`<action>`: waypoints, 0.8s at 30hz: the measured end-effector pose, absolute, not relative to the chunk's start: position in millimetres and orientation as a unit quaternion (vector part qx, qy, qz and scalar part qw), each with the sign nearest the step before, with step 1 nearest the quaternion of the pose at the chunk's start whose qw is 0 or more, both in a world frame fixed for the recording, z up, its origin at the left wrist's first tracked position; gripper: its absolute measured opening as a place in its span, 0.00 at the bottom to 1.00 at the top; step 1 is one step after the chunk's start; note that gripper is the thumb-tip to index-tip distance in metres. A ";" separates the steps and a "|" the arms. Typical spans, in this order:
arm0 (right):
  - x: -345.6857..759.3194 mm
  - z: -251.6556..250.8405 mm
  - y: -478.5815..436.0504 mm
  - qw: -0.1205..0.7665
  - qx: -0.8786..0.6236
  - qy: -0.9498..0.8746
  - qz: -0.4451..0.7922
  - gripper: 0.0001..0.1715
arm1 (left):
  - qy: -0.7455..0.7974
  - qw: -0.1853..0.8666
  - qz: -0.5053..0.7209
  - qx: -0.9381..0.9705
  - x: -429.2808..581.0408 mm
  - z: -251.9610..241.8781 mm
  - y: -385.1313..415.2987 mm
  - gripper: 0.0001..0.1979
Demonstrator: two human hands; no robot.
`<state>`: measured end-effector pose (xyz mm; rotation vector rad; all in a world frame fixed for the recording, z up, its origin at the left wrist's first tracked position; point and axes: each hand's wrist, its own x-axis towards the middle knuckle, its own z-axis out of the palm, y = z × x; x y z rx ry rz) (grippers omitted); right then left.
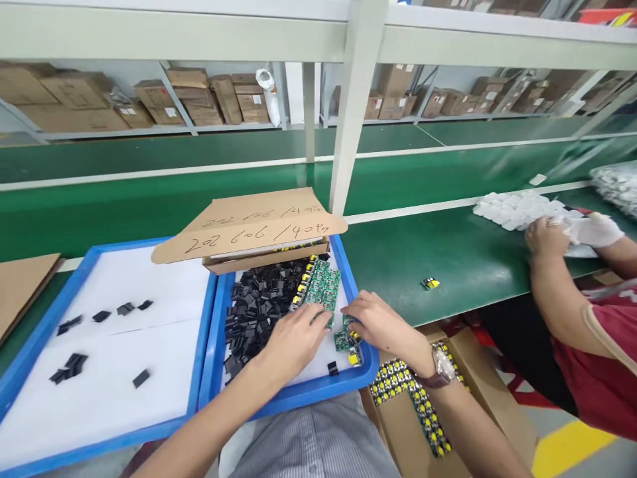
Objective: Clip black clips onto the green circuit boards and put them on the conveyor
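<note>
Left hand (298,335): laid on the near end of the green boards (324,284); its grip cannot be told.
Right hand (382,326): placed over loose boards (341,342); whether anything is clamped cannot be told.
Blue tray (318,396): green boards and loose boards contained, alongside black pieces (255,309).

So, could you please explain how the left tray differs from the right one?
The left tray holds scattered black pieces; the right tray holds a dense black heap plus green circuit boards. Neither hand is over the left tray; the left hand and right hand reach into the right tray. Both have blue rims and white bottoms.
</note>
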<state>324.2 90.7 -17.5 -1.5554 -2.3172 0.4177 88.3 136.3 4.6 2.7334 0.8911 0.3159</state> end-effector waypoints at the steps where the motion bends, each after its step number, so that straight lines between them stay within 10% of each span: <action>1: 326.8 -18.0 90.9 0.156 -0.545 -0.810 0.148 0.12 | 0.325 0.131 0.141 0.926 76.4 8.2 137.0 0.13; 7: 307.9 -5.9 80.9 0.313 -0.538 -0.744 0.243 0.12 | 0.485 0.332 0.313 0.746 20.0 18.9 107.5 0.16; 10: 271.9 6.1 74.8 0.364 -0.455 -0.743 0.330 0.16 | 0.445 0.517 0.313 0.660 24.1 4.5 78.7 0.34; 24: 194.4 -42.2 102.1 0.118 -0.532 -0.833 0.095 0.18 | 0.541 0.559 0.459 0.430 -22.0 -6.0 60.0 0.23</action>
